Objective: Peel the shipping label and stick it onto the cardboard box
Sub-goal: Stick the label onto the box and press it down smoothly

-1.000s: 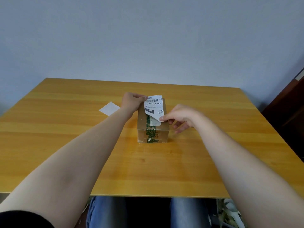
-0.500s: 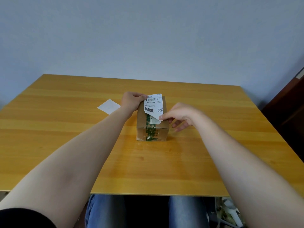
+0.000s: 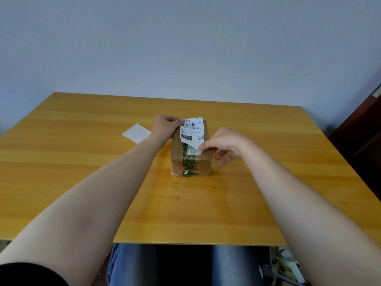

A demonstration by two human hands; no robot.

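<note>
Wooden table (image 3: 82,182), shipping label (image 3: 192,131) half-hiding cardboard box (image 3: 177,149)

I am seeing a yellow wood-grain desk (image 3: 82,162) carrying two items: a small cardboard box (image 3: 190,162) sitting near its centre, and a white paper slip (image 3: 136,133) lying flat, left of it.

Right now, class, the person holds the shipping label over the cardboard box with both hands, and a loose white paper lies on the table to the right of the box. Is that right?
One detail is wrong. The head view shows the white paper lying left of the cardboard box, not right. The rest stands: the left hand and right hand both hold the shipping label over the box, on the table.
</note>
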